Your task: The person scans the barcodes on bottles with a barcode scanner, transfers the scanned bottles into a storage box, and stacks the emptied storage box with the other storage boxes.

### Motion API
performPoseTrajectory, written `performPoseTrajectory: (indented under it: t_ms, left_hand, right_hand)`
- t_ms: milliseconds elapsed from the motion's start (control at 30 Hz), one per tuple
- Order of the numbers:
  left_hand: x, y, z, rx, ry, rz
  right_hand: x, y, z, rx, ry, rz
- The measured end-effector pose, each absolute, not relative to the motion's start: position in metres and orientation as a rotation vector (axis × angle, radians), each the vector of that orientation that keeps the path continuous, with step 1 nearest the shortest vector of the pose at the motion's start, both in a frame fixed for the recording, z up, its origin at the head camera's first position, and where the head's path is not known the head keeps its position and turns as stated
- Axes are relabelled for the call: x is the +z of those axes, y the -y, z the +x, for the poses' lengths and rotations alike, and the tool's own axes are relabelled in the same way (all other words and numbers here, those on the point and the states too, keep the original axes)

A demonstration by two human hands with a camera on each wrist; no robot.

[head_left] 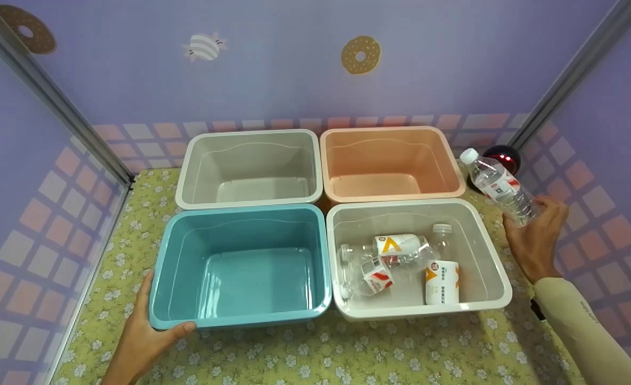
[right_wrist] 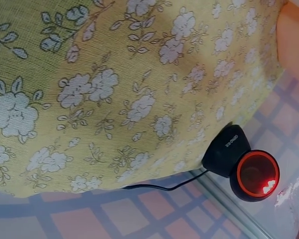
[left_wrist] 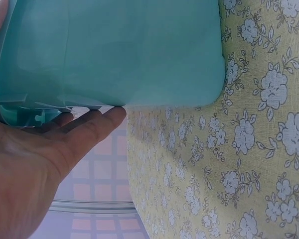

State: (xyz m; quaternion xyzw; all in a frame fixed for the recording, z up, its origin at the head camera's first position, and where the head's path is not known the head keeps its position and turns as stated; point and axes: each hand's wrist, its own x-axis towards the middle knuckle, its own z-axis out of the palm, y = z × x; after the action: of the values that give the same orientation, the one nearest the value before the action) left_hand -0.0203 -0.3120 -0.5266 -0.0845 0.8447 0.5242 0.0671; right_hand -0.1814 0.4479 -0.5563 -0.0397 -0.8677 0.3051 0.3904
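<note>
My right hand (head_left: 541, 235) grips a clear plastic bottle (head_left: 502, 187) near its base. The bottle has a white cap and a white-and-red label, and tilts with its cap up and left, in front of a black scanner (right_wrist: 229, 152) with a lit red ring. Only a sliver of the bottle (right_wrist: 293, 199) enters the right wrist view. At the front left corner of a blue bin (head_left: 243, 267), my left hand (head_left: 147, 326) rests against the outside. Its extended fingers (left_wrist: 87, 132) lie along one wall, and the thumb lies along the front.
A white bin (head_left: 492, 262) at front right holds several bottles, among them a white-labelled bottle (head_left: 443, 283). Behind stand a grey bin (head_left: 251, 160) and an orange bin (head_left: 390, 155). Purple walls (head_left: 283, 64) enclose the flowered tablecloth (head_left: 272, 358). A black cable (right_wrist: 164, 187) runs from the scanner.
</note>
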Motion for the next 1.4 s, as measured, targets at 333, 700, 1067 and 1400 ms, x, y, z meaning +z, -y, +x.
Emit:
performPoseTrajectory:
  t_ms: [333,700,1067,1400]
  left_hand:
    - [-0.526,0.311,-0.02,1.567,-2.554,-0.258]
    - [-0.524,0.309,-0.022,1.562,-2.545,-0.263]
    - [-0.525,0.31,-0.021,1.561,-2.545,-0.268]
    - [-0.525,0.311,-0.019,1.565,-2.549,-0.266]
  right_hand:
    - [-0.566,-0.451,-0.181,0.754,2.193,-0.072]
    - [-0.574,-0.455,-0.18,0.749,2.186,-0.08]
    - [-0.58,-0.456,-0.179,0.744,2.187,-0.121]
    - [-0.587,-0.456,-0.182,0.72,2.223,-0.127]
